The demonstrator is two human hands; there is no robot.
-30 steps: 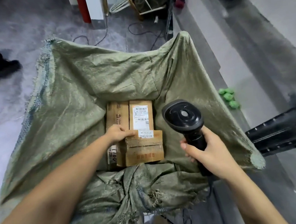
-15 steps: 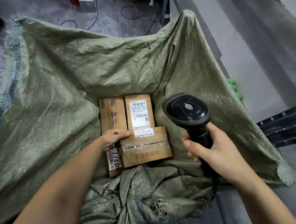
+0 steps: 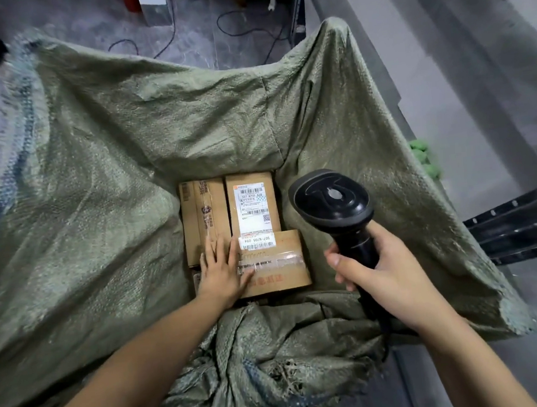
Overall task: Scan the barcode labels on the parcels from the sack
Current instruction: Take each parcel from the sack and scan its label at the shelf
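— Nearest? Right hand (image 3: 385, 277) wrapped around scanner (image 3: 332, 200), aimed down for reading.
— Further in? Left hand (image 3: 222, 270) flat, fingers spread, steadying parcels (image 3: 251, 205) at sack (image 3: 95, 187) bottom, labels (image 3: 257, 241) facing up.

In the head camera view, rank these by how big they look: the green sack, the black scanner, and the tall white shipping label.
1. Green sack.
2. Black scanner, though it is nearer the camera.
3. Tall white shipping label.
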